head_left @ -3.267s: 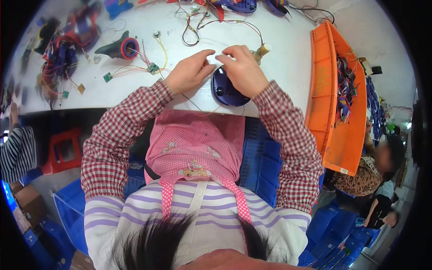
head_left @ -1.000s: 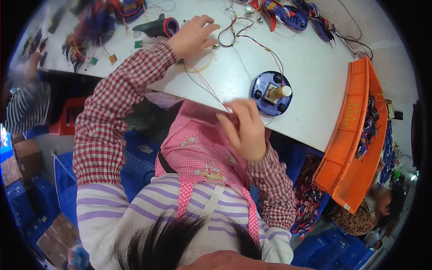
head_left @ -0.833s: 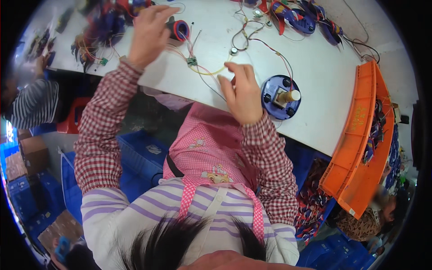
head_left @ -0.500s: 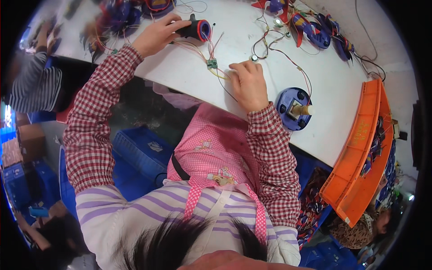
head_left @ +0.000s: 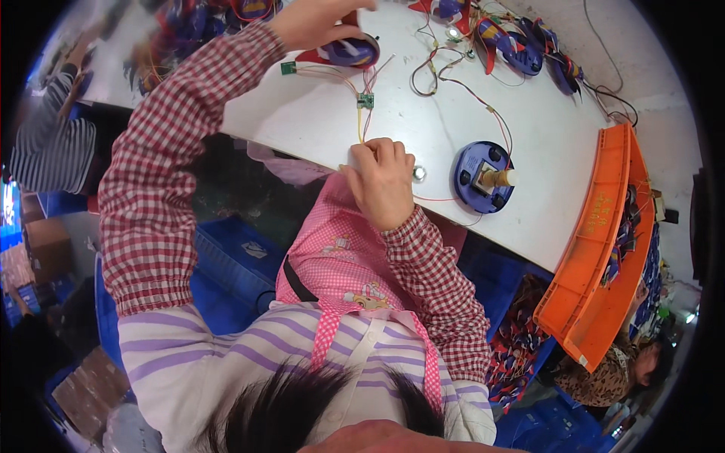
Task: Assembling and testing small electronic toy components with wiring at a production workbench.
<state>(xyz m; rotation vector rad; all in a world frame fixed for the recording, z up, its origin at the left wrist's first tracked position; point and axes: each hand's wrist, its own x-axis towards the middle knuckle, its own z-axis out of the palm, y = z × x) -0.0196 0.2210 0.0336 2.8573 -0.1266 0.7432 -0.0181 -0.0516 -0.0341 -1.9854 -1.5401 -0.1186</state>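
My left hand (head_left: 321, 23) reaches to the far edge of the view. Its thumb and fingers grip a red part of a blue-and-red toy body (head_left: 352, 53). Thin wires run from that body to a small green circuit board (head_left: 365, 100) lying on the table. Another green board (head_left: 288, 68) lies to its left on wires. Close to the table's front edge, my right hand (head_left: 385, 185) is closed over the ends of yellow and red wires (head_left: 361, 124). A small silver round part (head_left: 419, 174) sits just right of its fingers.
A round blue base (head_left: 467, 170) with a beige cylinder stands at the right on the white table (head_left: 551, 204). More toy bodies (head_left: 521, 53) and loose cables lie at the back. An orange bin (head_left: 593, 226) borders the right end. Other people sit at both sides.
My left hand has moved up and right, and the toy body is turned over, its blue side showing. My right hand has come left and nearer the front edge, onto the wires.
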